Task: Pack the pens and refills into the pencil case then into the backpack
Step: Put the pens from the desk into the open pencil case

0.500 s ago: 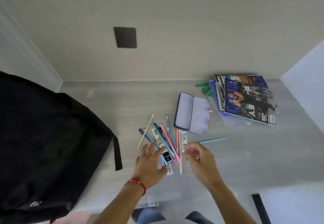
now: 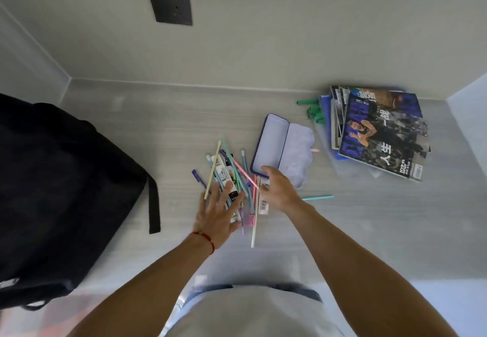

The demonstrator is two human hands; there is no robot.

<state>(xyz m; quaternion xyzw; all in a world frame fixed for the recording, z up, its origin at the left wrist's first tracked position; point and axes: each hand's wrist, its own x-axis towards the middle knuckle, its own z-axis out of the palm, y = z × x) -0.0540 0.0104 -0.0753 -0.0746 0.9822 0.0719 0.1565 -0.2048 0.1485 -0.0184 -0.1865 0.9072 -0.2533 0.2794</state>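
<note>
Pastel pens (image 2: 232,178) in a crossed heap — left hand (image 2: 217,213) spread, right hand (image 2: 276,189) loose, fingers grasping nothing

Black cloth backpack (image 2: 60,178); pale purple open pencil case (image 2: 283,152); pink, green, blue and yellow thin pens (image 2: 237,176); pale grey wood-streaked worktop (image 2: 184,126); dark blue picture magazine (image 2: 382,136); thin red string bracelet (image 2: 205,237).
</note>
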